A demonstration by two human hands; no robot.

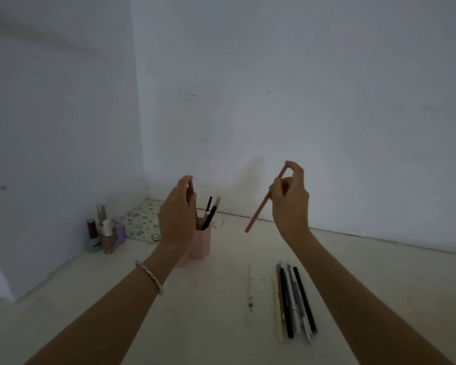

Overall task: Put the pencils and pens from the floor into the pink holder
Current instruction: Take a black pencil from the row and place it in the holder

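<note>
Your left hand [178, 214] is raised over the pink hexagonal plastic holder [204, 241], fingers curled round a thin brownish pencil [191, 187]. Most of its shaft is hidden behind the hand.

Your right hand [290, 204] is up and well to the right of the holder. Thumb and fingers pinch a long salmon-pink pencil [261, 208] near its top. It tilts, lower end down and left, clear of the pale floor [195, 312].

The holder stands near the floor's far edge, by the wall. A few black and beige pens [210, 216] stick up out of it.

A tight row of black, white, grey and cream pens and pencils [294, 301] lies on the floor, near right. A lone thin white pen [250, 293] lies just left of the row, apart from it.

In the far left corner are a cluster of small nail-polish bottles [106, 233] and a flat floral fabric pouch [142, 222].

A braided bracelet [150, 276] sits on your left wrist.
</note>
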